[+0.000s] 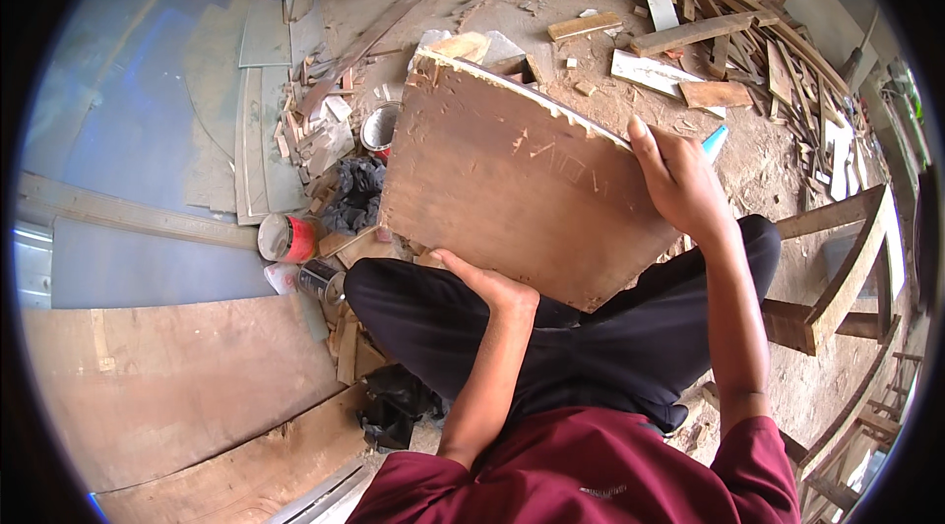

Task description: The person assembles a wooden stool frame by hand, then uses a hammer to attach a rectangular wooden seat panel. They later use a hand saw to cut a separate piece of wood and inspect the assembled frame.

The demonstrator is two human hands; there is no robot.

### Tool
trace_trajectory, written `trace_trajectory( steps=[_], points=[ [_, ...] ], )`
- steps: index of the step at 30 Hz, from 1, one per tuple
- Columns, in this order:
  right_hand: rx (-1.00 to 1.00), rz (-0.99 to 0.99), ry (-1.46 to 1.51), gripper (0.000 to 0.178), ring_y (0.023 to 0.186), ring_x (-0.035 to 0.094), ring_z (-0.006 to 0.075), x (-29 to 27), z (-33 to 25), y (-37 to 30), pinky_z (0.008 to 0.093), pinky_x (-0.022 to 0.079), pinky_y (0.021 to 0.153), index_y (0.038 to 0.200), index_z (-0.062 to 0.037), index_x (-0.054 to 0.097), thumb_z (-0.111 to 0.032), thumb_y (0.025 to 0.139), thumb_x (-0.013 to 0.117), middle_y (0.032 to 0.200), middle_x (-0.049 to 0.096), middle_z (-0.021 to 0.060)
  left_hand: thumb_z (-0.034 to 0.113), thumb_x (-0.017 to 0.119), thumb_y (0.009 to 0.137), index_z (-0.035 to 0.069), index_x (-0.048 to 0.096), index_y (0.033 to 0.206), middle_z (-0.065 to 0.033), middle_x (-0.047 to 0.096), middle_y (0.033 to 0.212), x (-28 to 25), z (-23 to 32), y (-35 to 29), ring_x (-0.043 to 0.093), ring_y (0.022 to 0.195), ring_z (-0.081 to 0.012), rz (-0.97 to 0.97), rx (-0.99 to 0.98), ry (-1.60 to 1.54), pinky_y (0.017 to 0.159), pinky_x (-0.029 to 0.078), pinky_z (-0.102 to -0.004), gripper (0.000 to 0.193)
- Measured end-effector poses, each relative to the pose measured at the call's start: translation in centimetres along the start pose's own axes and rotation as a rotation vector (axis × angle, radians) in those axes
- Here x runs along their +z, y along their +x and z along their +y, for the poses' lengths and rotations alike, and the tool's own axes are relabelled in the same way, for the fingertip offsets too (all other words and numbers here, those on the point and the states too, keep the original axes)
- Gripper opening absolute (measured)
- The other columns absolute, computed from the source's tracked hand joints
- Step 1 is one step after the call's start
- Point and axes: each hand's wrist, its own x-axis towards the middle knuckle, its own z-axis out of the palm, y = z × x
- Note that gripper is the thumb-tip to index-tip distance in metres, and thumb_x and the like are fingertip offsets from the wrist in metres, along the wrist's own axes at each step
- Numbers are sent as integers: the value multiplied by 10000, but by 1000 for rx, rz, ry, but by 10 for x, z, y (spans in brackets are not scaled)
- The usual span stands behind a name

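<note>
A brown wooden board (522, 189) is tilted up over my crossed legs, its face toward me. Pale, rough material runs along its upper edge, and scratches mark the face. My left hand (492, 284) holds the lower edge from underneath, its fingers partly hidden behind the board. At the upper right, my right hand (681, 175) grips the corner with the thumb at the edge and the other fingers mostly out of sight. A blue pointed object (716, 142) sticks out just beyond that hand; its kind and whether the hand holds it cannot be made out.
Left of my knee stand a red-and-white can (286, 239), a dark can (321, 280) and an open pot (380, 126), near crumpled black plastic (354, 196). Scrap wood (728, 32) is piled at the far right. A wooden frame (847, 268) stands right; a large plywood sheet (177, 376) lies left.
</note>
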Motion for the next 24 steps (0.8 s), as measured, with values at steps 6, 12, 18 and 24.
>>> trace_trajectory(
  steps=[6, 12, 18, 24],
  points=[
    [-127, -229, 39, 395, 728, 656, 291, -31, -13, -13, 383, 494, 676, 945, 25, 666, -369, 924, 654, 810, 645, 217, 878, 289, 805, 174, 196, 1528, -80, 211, 1563, -14, -5, 25, 235, 1429, -313, -188, -37, -130, 1159, 245, -505, 1014],
    [-266, -502, 205, 786, 1023, 659, 353, -33, -34, -31, 408, 511, 893, 1189, 44, 612, -460, 644, 872, 1095, 669, 213, 919, 259, 761, 237, 261, 1515, -72, 266, 1552, -37, -13, 36, 276, 1418, -318, -254, -67, -243, 1145, 253, -555, 1017],
    [-356, -379, 175, 743, 1052, 649, 315, -33, -39, -45, 411, 505, 913, 1298, -32, 574, -313, 672, 861, 1177, 656, 177, 899, 314, 773, 134, 472, 1357, -53, 510, 1354, -77, -25, 45, 490, 1249, -239, -127, -240, -273, 1045, 400, -482, 975],
    [-19, 218, 487, 451, 1058, 605, 174, -40, -30, -68, 314, 485, 871, 1252, 9, 586, -146, 856, 733, 1164, 643, 120, 223, 470, 990, 145, 460, 735, 26, 449, 602, -104, -43, 75, 462, 577, -122, -605, -256, -768, 641, 408, -265, 267]
  ],
)
